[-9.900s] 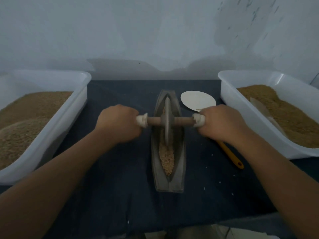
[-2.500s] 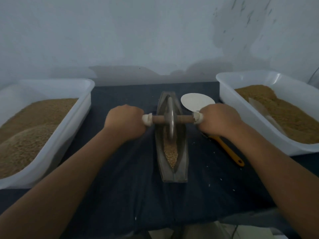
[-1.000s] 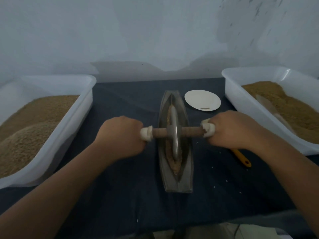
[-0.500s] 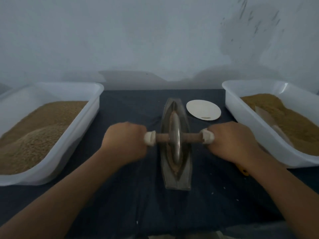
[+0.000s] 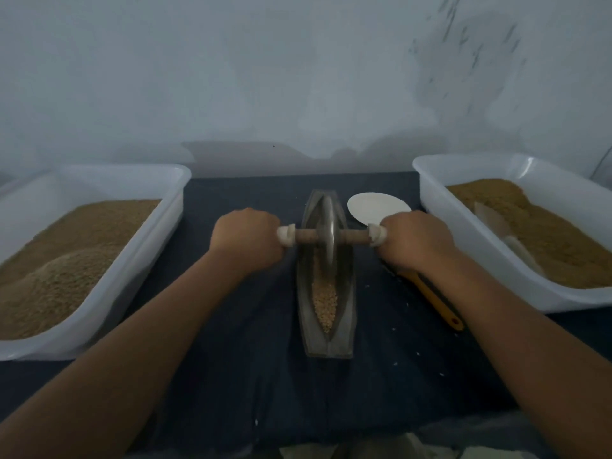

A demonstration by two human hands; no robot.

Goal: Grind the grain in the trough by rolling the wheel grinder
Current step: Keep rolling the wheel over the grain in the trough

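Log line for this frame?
grinding | left hand: grips axle | right hand: grips axle | wheel: trough far half | grain: near half

Dim bluish light, soft focus, wide-angle edge warp, poss. motion blur

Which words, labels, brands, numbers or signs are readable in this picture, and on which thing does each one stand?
None: no text can be read anywhere in this view.
The left tub, right tub, trough, wheel grinder, white disc and yellow handle carry no print or label.
The dark marks on the wall are stains, not writing.
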